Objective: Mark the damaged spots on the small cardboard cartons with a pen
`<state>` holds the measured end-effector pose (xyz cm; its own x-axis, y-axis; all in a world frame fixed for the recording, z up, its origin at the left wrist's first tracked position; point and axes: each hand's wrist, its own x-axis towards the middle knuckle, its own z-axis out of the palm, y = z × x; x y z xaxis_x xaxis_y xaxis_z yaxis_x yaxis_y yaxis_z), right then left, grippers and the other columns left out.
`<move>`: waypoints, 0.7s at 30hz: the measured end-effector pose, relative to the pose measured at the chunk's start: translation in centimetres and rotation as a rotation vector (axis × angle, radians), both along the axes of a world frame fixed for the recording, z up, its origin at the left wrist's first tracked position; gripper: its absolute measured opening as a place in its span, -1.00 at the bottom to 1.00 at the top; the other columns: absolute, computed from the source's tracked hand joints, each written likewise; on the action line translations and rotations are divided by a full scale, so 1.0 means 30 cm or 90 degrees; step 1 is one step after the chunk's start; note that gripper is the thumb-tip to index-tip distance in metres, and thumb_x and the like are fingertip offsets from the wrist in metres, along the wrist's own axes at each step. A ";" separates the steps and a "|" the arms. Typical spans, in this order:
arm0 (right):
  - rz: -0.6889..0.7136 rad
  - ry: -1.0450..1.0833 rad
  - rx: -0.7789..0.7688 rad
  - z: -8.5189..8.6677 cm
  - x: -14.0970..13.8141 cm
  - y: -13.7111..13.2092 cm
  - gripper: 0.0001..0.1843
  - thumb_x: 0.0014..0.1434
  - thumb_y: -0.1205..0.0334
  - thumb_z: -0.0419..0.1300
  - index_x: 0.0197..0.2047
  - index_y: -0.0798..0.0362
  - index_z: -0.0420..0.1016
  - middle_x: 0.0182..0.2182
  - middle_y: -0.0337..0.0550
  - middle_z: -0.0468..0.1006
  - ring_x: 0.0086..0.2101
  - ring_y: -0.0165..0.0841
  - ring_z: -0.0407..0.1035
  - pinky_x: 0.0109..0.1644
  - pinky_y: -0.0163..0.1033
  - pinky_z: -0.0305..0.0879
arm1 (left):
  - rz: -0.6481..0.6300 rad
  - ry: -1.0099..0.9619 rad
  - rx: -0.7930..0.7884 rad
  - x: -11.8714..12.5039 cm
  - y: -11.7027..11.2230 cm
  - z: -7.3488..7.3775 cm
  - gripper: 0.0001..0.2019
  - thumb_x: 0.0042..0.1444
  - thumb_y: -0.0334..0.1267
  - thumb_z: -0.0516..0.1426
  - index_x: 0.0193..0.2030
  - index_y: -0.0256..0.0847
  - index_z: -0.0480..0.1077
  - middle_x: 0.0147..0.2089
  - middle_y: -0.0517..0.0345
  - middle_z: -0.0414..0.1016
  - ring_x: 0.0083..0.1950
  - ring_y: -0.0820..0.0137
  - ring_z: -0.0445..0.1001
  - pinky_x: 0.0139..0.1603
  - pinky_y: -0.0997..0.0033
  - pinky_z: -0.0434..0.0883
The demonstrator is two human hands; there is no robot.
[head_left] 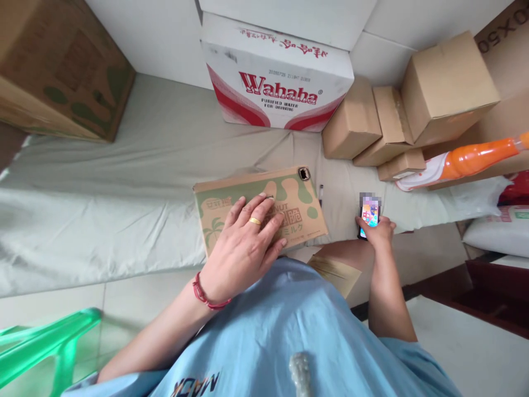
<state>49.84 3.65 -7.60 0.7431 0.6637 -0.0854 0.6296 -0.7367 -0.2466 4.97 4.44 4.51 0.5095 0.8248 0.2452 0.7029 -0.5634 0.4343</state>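
Observation:
My left hand [246,242] lies flat on a brown cardboard box [215,201] with green print, its fingers spread across the top face. A gold ring and a red cord bracelet are on that hand and wrist. The box sits at the front edge of a cloth-covered table [165,160]. Off to the right, my right hand [378,229] is closed round a smartphone [369,215], whose lit screen faces up. A dark ring-like piece [303,173] is at the box's far right corner. Beside the box lies a small pen-like item [321,193].
A white and red Wahaba water carton [281,88] stands against the wall. Right of it are several plain cardboard boxes [446,88] and an orange bottle [475,160]. A large printed carton [66,71] stands far left. A green plastic stool [53,336] is at lower left.

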 end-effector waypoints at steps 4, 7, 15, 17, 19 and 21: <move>-0.008 0.000 0.008 -0.003 -0.021 -0.010 -0.08 -0.11 -0.28 0.48 0.15 0.17 0.45 0.02 0.28 0.48 0.24 0.21 0.29 0.39 0.22 0.28 | 0.000 -0.007 -0.010 0.001 -0.002 0.000 -0.61 0.44 -0.18 0.18 0.33 -0.19 0.51 0.44 -0.26 0.46 0.59 -0.13 0.33 0.64 -0.38 0.22; -0.017 -0.001 0.011 -0.001 -0.039 -0.020 -0.07 -0.12 -0.28 0.48 0.16 0.18 0.44 0.05 0.33 0.47 0.20 0.22 0.33 0.39 0.25 0.28 | 0.002 -0.010 -0.012 0.003 -0.003 0.002 -0.61 0.42 -0.19 0.19 0.32 -0.22 0.52 0.44 -0.29 0.46 0.59 -0.15 0.33 0.64 -0.40 0.21; 0.028 -0.040 0.065 0.024 -0.140 -0.074 -0.16 -0.15 -0.13 0.51 0.11 0.13 0.41 0.08 0.32 0.45 0.26 0.27 0.24 0.45 0.30 0.18 | -0.001 0.019 0.014 0.004 -0.007 0.006 -0.61 0.45 -0.18 0.17 0.32 -0.28 0.50 0.44 -0.32 0.45 0.57 -0.16 0.35 0.62 -0.41 0.25; 0.073 -0.067 0.102 0.036 -0.185 -0.092 -0.19 -0.12 -0.09 0.50 0.11 0.12 0.39 0.07 0.29 0.43 0.24 0.26 0.25 0.44 0.31 0.20 | 0.004 0.017 0.004 0.004 -0.008 0.006 -0.62 0.45 -0.17 0.17 0.32 -0.26 0.50 0.45 -0.30 0.45 0.58 -0.15 0.34 0.64 -0.40 0.23; 0.115 -0.088 0.132 0.053 -0.228 -0.100 -0.21 -0.09 -0.06 0.49 0.12 0.13 0.38 0.06 0.29 0.43 0.22 0.25 0.27 0.41 0.32 0.23 | 0.010 0.015 -0.004 0.005 -0.008 0.007 -0.62 0.46 -0.17 0.17 0.31 -0.25 0.50 0.45 -0.28 0.44 0.60 -0.14 0.31 0.65 -0.38 0.22; 0.139 -0.098 0.158 0.076 -0.265 -0.099 -0.21 -0.08 -0.03 0.50 0.14 0.14 0.37 0.08 0.32 0.42 0.22 0.23 0.28 0.40 0.31 0.26 | 0.013 0.012 -0.008 0.006 -0.008 0.007 -0.62 0.46 -0.16 0.17 0.31 -0.24 0.50 0.46 -0.28 0.44 0.61 -0.15 0.29 0.64 -0.38 0.22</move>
